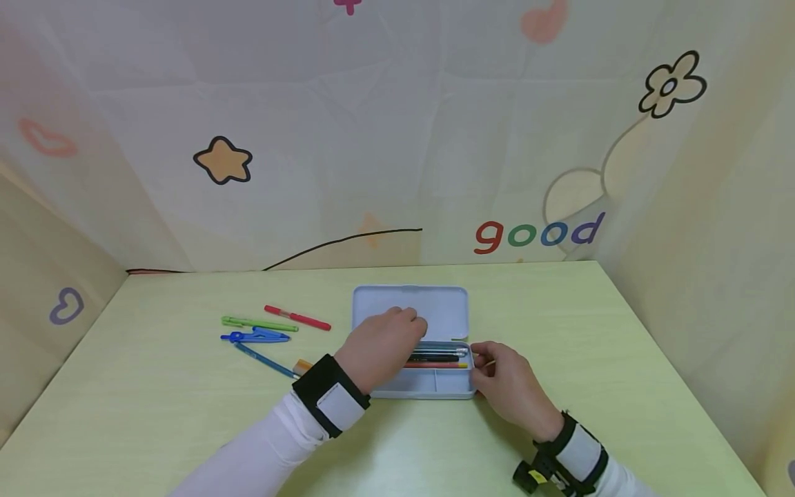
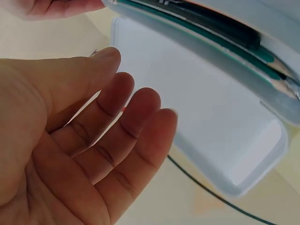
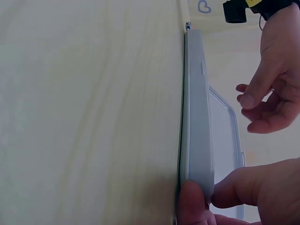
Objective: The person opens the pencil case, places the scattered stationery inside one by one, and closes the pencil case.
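Note:
A pale blue pencil case lies on the table with its lid swung back. Inside the long compartment are several pencils and a black pen; two green pencils show up close in the left wrist view. My left hand hovers over the case, fingers loosely bent and nothing between them, hiding the case's left part. At the right end of the case, my right hand pinches the wall, with the thumb at the top edge and a fingertip low on the side.
Left of the case lie a red pen, a light green pen, a blue drawing compass and a blue pencil. A small orange-brown piece is partly covered by the left wrist. A printed curtain stands behind the table.

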